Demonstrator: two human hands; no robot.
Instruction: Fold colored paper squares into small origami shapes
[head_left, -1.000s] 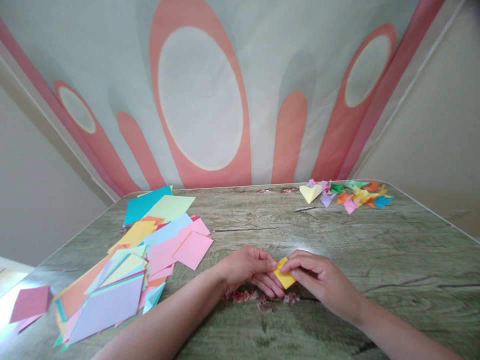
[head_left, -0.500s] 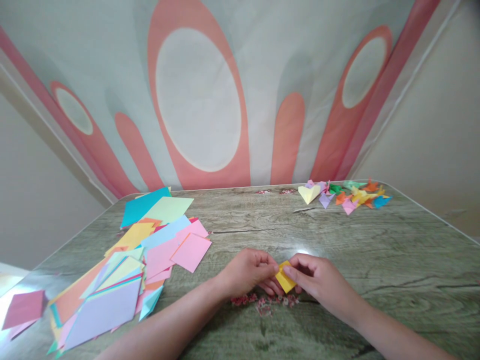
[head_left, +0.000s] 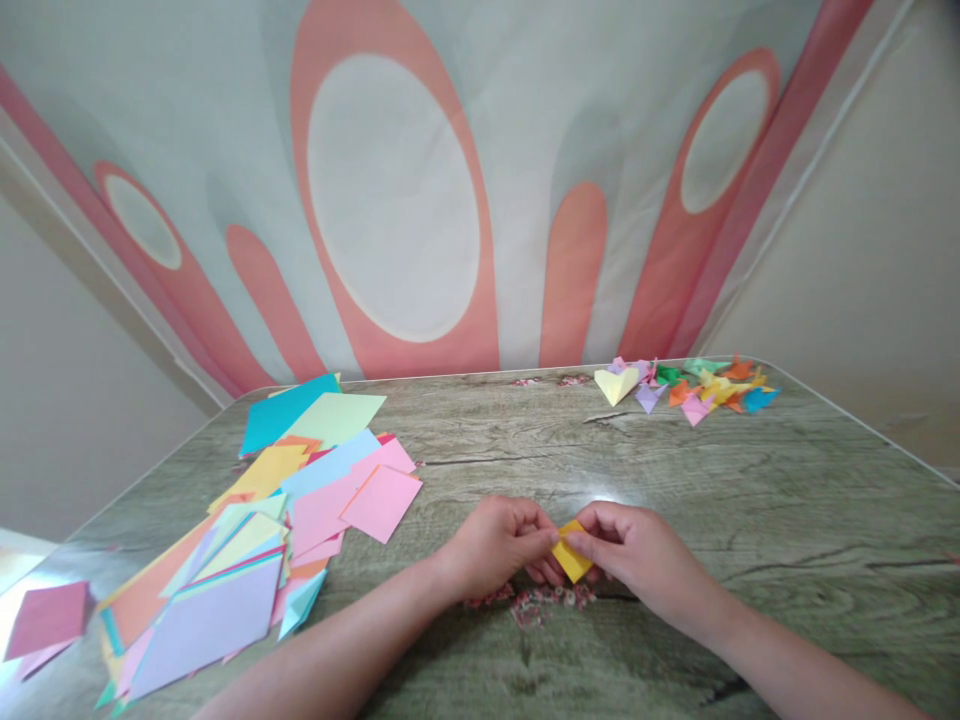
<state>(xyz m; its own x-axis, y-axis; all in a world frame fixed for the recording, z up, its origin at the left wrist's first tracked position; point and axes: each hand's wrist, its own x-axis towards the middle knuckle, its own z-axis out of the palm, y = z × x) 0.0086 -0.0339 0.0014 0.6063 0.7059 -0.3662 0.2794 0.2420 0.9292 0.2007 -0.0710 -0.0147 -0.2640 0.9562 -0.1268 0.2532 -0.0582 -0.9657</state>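
Observation:
A small folded yellow paper [head_left: 574,556] is pinched between both hands near the front middle of the table. My left hand [head_left: 506,540] grips its left corner with thumb and fingers. On the opposite side, my right hand [head_left: 616,540] has its thumb on the face of the paper and fingers behind it. The paper's lower corner points down toward me. Beneath the hands, a red and white floral print [head_left: 534,606] shows on the wood-grain table [head_left: 480,427].
Loose coloured sheets [head_left: 217,620] spread over the left of the table, with a teal sheet [head_left: 289,412] at their back. Dark pink paper [head_left: 46,620] lies at the far left. Small folded paper figures [head_left: 694,388] cluster at the back right, beside a cream heart [head_left: 616,385].
Both hands keep their hold on the yellow paper, and their fingers have shifted slightly. The whole view has moved a little.

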